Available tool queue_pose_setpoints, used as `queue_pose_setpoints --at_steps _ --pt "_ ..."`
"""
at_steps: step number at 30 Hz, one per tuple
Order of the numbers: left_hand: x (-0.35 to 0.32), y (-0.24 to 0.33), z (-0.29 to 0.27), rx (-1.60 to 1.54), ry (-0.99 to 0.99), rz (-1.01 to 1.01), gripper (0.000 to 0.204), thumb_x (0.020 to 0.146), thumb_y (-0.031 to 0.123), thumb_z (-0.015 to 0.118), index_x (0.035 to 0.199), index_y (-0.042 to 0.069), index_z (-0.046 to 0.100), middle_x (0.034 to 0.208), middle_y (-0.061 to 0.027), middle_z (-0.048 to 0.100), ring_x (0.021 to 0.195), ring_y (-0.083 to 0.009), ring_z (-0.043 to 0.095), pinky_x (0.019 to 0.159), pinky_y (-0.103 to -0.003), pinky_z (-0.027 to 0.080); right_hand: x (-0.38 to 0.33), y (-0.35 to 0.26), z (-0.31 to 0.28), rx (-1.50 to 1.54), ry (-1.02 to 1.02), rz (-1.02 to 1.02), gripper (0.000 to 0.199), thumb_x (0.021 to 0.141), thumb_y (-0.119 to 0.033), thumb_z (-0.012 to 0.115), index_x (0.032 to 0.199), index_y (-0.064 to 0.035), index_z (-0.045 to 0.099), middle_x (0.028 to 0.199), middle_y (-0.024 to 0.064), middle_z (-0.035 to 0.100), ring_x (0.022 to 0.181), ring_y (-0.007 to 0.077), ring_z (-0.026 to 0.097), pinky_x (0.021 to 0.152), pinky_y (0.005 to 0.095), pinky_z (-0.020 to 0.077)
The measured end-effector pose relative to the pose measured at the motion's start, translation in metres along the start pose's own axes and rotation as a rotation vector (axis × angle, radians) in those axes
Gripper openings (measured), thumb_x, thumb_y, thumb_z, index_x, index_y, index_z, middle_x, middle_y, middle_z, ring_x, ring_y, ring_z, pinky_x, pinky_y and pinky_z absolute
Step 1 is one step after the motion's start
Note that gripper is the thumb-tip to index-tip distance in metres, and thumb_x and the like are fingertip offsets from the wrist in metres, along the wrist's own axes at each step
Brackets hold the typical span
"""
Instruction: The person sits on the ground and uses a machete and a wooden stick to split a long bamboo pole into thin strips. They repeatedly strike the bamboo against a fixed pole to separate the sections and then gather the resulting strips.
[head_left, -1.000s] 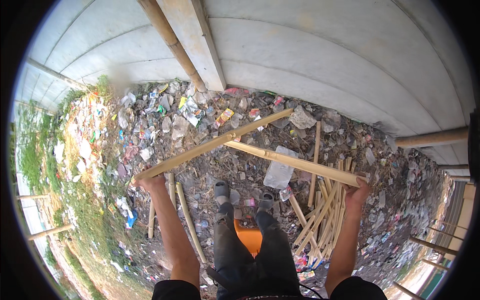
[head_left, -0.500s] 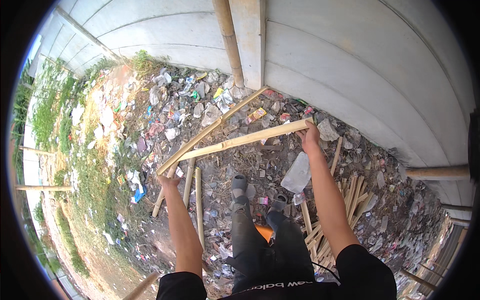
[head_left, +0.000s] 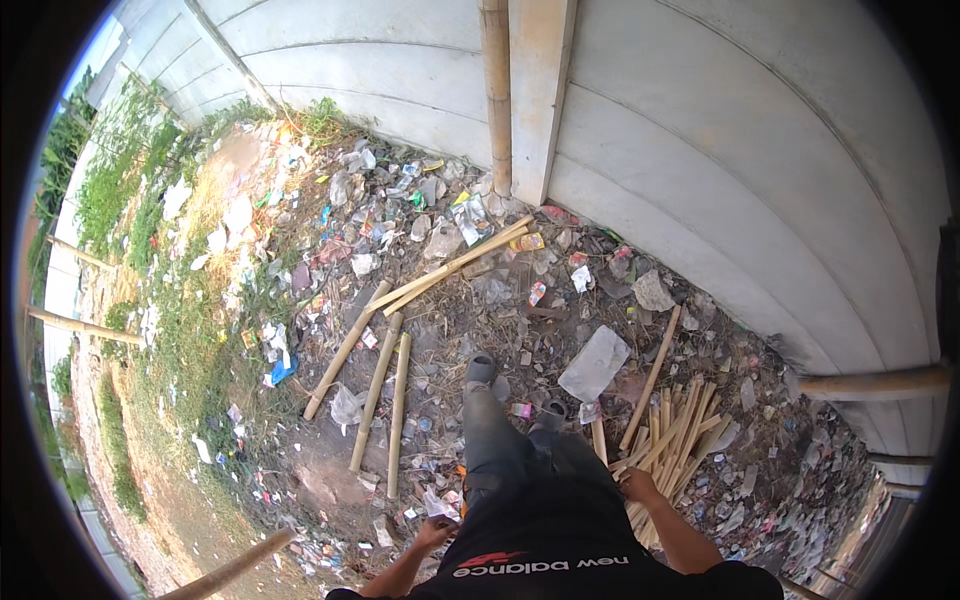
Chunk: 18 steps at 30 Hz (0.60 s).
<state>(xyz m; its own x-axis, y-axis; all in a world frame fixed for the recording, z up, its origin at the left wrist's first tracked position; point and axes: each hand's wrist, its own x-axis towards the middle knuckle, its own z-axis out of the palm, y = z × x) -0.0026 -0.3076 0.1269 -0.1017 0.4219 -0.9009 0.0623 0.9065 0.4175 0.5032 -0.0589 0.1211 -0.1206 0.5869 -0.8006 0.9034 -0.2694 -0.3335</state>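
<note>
My left hand (head_left: 436,531) hangs low beside my black shirt, fingers loosely bent and apart, with nothing seen in them. On the other side, my right hand (head_left: 640,487) is held near my hip, over the near end of a pile of split bamboo strips (head_left: 685,425); it looks loosely open, and I see no strip in its grasp. Ahead of my feet, two long bamboo strips (head_left: 455,265) lie almost side by side on the ground. Their left ends rest by three short bamboo poles (head_left: 376,392) laid roughly parallel.
Litter and stones cover the ground. A pale flat slab (head_left: 595,363) lies right of my shoes, and a single bamboo pole (head_left: 652,378) is beside it. A grey panel wall (head_left: 720,160) closes the far and right sides, with an upright bamboo post (head_left: 497,100) against it. Weeds grow left.
Both hands have let go of the two bamboo strips and drawn back to my sides. The strips, held spread at an angle before, now lie close together on the ground.
</note>
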Motion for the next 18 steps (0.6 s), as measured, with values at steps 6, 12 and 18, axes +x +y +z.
queue_pose_setpoints --at_steps 6,12,18 --pt "0.04 0.029 0.042 0.366 0.238 0.312 0.042 0.09 0.043 0.065 0.109 0.007 0.075 0.104 -0.0239 0.073 0.096 -0.0438 0.071 0.079 -0.048 0.055 -0.136 0.044 0.07 0.692 -0.296 -0.003 0.038 0.087 -0.018 0.078 0.118 0.003 0.071 0.109 0.0131 0.077 0.099 0.0162 0.069 0.083 0.0356 0.0541" --pt "0.069 0.015 0.041 0.825 0.127 0.29 0.043 0.093 0.045 0.058 0.101 0.006 0.074 0.092 -0.0249 0.072 0.092 -0.0452 0.071 0.074 -0.053 0.055 -0.133 0.097 0.154 1.207 -0.257 0.017 0.037 0.085 -0.011 0.08 0.116 0.0075 0.07 0.11 0.0103 0.075 0.096 0.0131 0.067 0.081 0.0328 0.0537" --pt "0.06 0.001 0.033 0.772 0.064 0.152 0.046 0.096 0.046 0.052 0.095 0.006 0.073 0.087 -0.0248 0.072 0.087 -0.0457 0.071 0.071 -0.058 0.054 -0.166 0.068 0.139 1.349 -0.228 0.051 0.035 0.088 -0.011 0.076 0.117 0.0071 0.069 0.113 0.0104 0.074 0.098 0.0153 0.067 0.083 0.0328 0.0535"
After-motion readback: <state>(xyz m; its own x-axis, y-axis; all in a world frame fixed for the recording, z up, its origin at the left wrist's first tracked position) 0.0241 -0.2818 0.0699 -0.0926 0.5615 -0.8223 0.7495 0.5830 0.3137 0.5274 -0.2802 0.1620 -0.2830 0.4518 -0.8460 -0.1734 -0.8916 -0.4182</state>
